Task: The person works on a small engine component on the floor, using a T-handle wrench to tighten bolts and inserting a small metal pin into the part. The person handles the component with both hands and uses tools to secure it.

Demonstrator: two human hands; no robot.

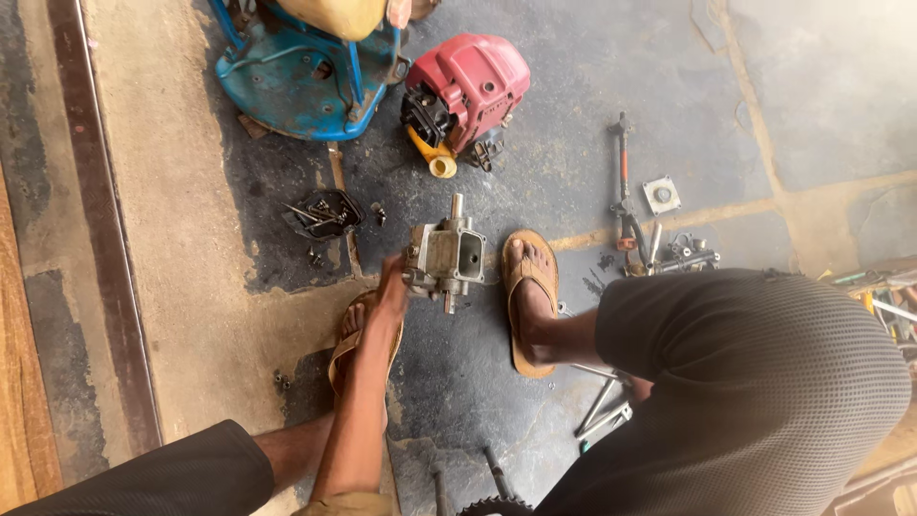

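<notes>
My left hand (390, 289) reaches down from the bottom of the view and grips the left side of a grey metal engine housing (445, 254) standing on the dark stone floor. The housing has a short shaft sticking up and a rectangular opening on its right. It sits between my two sandalled feet: left foot (351, 336) under my forearm, right foot (531, 296) just right of the housing. My right hand is almost wholly hidden behind my right thigh; only a skin-coloured sliver (639, 387) shows beside some metal wrenches (602, 409).
A red small engine (468, 88) with a yellow part lies beyond the housing, beside a blue metal frame (291, 76). A black tray of screws (321, 214) is at left. An orange-handled tool (623, 177), a square plate (661, 194) and loose sockets (680, 254) lie at right.
</notes>
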